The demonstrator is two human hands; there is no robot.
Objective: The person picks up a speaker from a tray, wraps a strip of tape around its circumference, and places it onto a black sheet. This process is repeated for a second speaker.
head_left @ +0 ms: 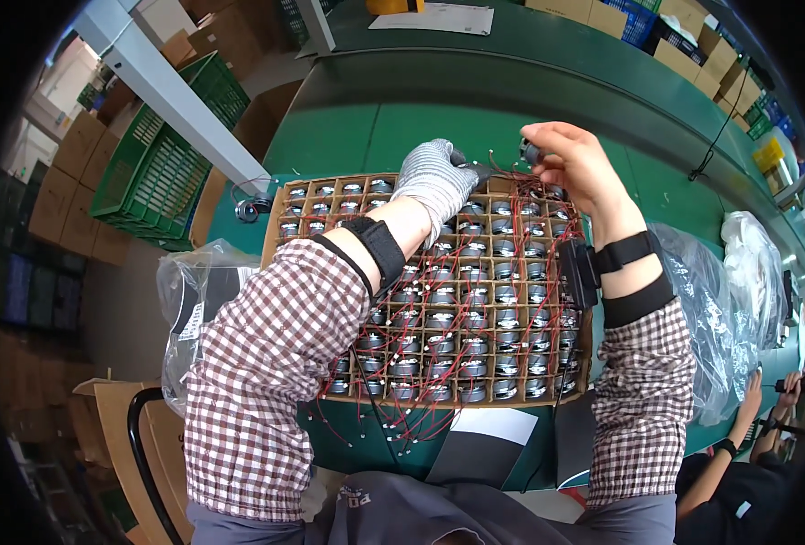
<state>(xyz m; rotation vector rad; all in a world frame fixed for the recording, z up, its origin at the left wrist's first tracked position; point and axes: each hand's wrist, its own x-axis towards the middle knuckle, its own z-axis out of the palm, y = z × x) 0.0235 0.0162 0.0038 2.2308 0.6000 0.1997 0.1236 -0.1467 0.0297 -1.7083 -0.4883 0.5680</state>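
Observation:
In front of me stands a shallow cardboard tray (269,238), split by cardboard dividers into many small compartments. Most hold a round dark speaker-like part (505,319) with thin red wires (409,420), some trailing over the near edge. My left hand (437,180), in a grey-and-white striped glove, reaches to the tray's far edge with its fingers curled; a dark thing shows at the fingertips, too hidden to name. Bare, my right hand (577,165) is raised over the far right corner. Its thumb and fingers pinch a small round dark speaker-like part (531,152).
A green worktable (330,136) carries the tray. Clear plastic bags (693,309) lie at the right, another bag (184,313) at the left. A grey post (180,100) rises at the left, near a green crate (148,173). Another person's hand (752,391) shows at lower right.

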